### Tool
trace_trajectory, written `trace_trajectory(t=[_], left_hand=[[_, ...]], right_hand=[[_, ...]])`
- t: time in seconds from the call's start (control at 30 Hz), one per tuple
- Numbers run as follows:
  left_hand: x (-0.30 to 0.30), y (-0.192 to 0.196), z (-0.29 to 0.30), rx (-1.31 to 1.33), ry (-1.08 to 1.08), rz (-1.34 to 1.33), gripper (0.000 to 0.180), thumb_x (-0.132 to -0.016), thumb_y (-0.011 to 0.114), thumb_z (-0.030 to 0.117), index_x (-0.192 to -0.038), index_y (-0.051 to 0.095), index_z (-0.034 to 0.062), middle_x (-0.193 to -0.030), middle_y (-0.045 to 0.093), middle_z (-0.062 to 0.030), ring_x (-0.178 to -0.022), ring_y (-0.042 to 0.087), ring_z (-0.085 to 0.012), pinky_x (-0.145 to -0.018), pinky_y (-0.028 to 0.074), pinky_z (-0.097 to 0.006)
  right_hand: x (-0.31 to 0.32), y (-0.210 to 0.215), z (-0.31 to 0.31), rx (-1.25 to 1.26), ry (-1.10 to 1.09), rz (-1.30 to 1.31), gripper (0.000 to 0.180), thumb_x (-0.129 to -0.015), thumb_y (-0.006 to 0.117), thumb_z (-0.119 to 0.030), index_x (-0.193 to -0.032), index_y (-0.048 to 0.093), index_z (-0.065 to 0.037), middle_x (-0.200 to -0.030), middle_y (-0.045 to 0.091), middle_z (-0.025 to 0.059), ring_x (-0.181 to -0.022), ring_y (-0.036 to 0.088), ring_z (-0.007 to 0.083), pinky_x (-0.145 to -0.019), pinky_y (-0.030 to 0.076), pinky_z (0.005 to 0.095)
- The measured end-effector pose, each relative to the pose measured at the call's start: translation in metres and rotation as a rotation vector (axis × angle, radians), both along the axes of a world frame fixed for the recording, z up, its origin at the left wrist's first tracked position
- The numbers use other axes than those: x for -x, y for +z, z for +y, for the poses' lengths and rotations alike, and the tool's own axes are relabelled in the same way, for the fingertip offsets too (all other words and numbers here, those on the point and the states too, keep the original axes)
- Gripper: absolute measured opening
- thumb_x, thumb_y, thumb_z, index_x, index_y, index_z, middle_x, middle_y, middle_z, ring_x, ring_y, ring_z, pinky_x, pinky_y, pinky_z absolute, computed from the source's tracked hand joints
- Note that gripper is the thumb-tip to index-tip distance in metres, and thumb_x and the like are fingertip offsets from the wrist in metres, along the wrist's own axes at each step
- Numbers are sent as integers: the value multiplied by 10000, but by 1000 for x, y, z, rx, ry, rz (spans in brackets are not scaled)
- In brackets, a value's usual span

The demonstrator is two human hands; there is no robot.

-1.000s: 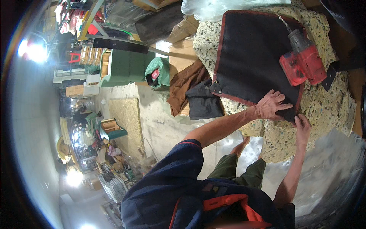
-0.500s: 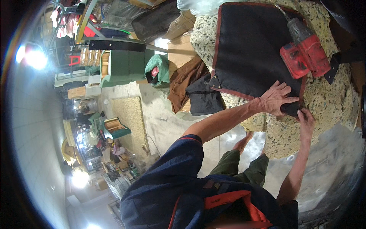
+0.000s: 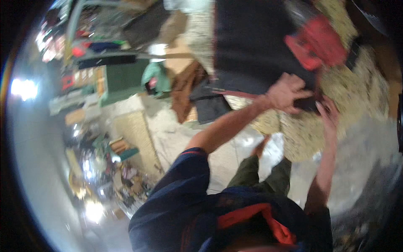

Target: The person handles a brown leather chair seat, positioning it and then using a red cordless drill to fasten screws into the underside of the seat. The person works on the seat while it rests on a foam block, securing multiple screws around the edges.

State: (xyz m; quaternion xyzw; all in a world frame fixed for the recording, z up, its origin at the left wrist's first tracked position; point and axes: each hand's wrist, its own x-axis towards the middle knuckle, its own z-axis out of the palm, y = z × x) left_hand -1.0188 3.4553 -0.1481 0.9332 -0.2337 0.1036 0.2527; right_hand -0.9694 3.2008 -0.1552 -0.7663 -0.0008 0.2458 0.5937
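A black fabric panel with reddish-brown edging lies on speckled yellowish foam. My left hand rests on the panel near its close right corner, with fingers spread. At that corner my right hand pinches the black fabric between thumb and fingers, though motion blur softens the details. A red cordless power tool with a grey front end lies on the panel's right part, just beyond my hands.
Left of the panel are a dark folded cloth and a brown cloth. Further left stand a green bag and a green box-like piece. Clear plastic sheeting spreads on the right.
The whole view has shifted and blurred, so everything appears further left and slightly higher. Both hands stay at the same corner of the panel.
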Motion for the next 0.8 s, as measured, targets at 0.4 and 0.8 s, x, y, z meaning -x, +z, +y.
trace_trajectory(t=[0.4, 0.8], left_hand=[[-6, -1, 0, -15, 10, 112, 783, -611, 860, 463, -1349, 658, 299, -971, 526, -33, -902, 526, -270, -781, 414, -452], [-7, -8, 0, -35, 15, 45, 765, -641, 840, 476, -1364, 648, 315, -946, 528, -27, -883, 526, -268, -750, 423, -457]], right_hand=[[-1, 13, 1, 22, -16, 213, 283, -977, 713, -249, -1147, 724, -23, -911, 712, 19, -761, 665, 93, -694, 561, 265], [-1, 7, -3, 131, 115, 152, 180, -963, 710, -148, -1064, 719, 1, -787, 681, 25, -695, 645, 99, -665, 564, 276]])
